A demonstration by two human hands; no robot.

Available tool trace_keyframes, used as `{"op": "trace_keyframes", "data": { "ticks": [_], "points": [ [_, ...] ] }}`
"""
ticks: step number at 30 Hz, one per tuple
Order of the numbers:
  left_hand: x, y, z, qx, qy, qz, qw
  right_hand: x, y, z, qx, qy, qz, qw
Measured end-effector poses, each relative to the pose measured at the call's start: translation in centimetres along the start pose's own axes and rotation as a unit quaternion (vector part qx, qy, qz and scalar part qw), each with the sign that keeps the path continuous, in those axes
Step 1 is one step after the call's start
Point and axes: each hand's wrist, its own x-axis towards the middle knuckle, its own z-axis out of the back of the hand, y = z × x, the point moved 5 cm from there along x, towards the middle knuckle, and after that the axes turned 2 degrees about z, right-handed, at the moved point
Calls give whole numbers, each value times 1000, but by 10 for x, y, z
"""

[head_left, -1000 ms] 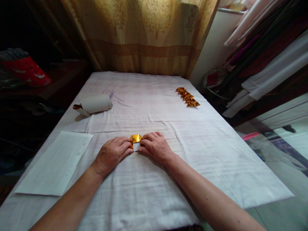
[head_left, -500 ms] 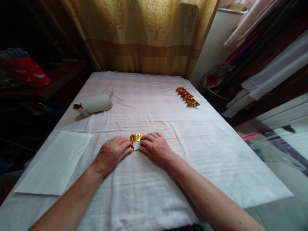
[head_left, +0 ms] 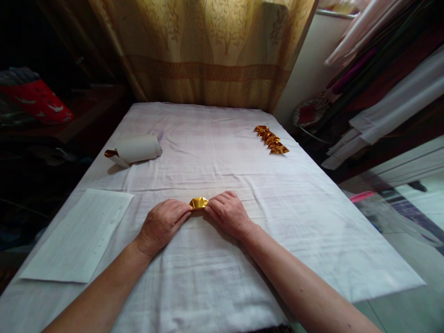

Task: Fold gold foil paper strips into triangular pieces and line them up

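Between my hands, near the middle of the table, is a small folded piece of shiny gold paper (head_left: 199,202). My left hand (head_left: 163,223) pinches its left end, with the fingers pressed together. At the right end, the fingertips of my right hand (head_left: 229,212) grip it the same way. Only the gold side shows now; the underside is hidden. Toward the back right lies a row of several folded gold paper pieces (head_left: 270,138), touching or overlapping one another.
A white cloth (head_left: 215,263) covers the table. To the left lie a loose paper roll (head_left: 137,149), gold inside, and a flat stack of pale paper (head_left: 78,236). A patterned curtain (head_left: 215,51) hangs behind. Clothes (head_left: 391,111) hang at the right; a red container (head_left: 38,101) stands left.
The white flap on the near side of the gold paper has gone from sight, and the piece looks flatter. Both hands have shifted very slightly, still at its ends.
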Motion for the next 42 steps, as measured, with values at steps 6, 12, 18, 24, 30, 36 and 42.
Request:
{"op": "trace_keyframes", "data": {
  "ticks": [6, 12, 18, 24, 30, 36, 42],
  "points": [
    [1, 1, 0, -21, -7, 34, 999, -2, -4, 0, 18, 13, -15, 1000],
    [-1, 6, -5, -19, -4, 56, 998, -1, -8, -3, 59, 20, -37, 997],
    [-1, 2, -5, -47, -1, 58, 997, -6, -11, -3, 75, 43, -68, 994],
    [1, -4, -8, -57, 21, 85, 995, -13, -11, 0, 84, 43, -113, 989],
    [4, -7, -11, -29, 31, 112, 993, -12, -12, -2, 94, 19, -144, 985],
    [4, -9, -13, -9, 30, 110, 993, -12, -11, -4, 88, 12, -151, 984],
    [2, -8, -16, -2, 34, 110, 993, -11, -10, -5, 72, 8, -148, 986]
  ]
}}
